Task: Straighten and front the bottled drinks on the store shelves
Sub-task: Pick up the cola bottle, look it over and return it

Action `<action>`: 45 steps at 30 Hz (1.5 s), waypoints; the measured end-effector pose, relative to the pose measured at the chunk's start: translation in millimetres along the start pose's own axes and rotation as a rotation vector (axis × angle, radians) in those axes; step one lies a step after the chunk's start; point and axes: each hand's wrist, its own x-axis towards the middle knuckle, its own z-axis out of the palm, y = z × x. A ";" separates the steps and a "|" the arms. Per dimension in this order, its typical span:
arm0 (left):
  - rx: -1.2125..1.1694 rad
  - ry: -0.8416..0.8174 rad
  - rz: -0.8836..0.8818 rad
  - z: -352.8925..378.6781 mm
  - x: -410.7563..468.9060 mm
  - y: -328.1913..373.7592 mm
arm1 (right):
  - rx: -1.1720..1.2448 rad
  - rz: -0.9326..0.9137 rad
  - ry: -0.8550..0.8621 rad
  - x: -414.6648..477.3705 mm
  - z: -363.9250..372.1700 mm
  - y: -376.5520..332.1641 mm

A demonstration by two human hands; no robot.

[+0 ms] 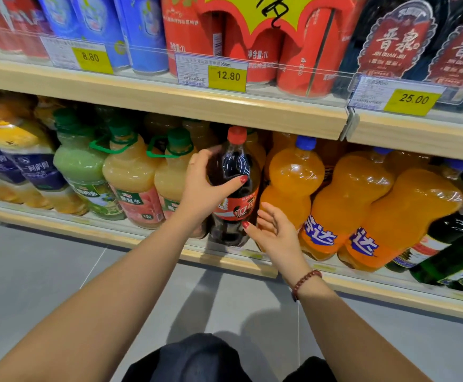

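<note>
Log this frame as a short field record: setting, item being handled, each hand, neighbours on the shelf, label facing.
setting: lower store shelf, seen from above
item handled: cola bottle, red cap, upright
left hand: wrapped around the bottle's upper body
right hand: open, fingers beside the bottle's lower part, not gripping
left neighbour: juice jug with green handle
right neighbour: orange soda bottle, blue cap
label facing: red label partly turned, not square to front

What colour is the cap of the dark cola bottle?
Red: the cap of the cola bottle, head view.

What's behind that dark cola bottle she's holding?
Behind the cola bottle, part of an amber-orange bottle shows in the shadow. The cola and the left hand cover the rest.
</note>
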 end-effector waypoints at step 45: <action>-0.413 -0.108 -0.126 -42.2 -61.4 84.5 | 0.210 -0.197 -0.198 -51.4 11.8 -11.6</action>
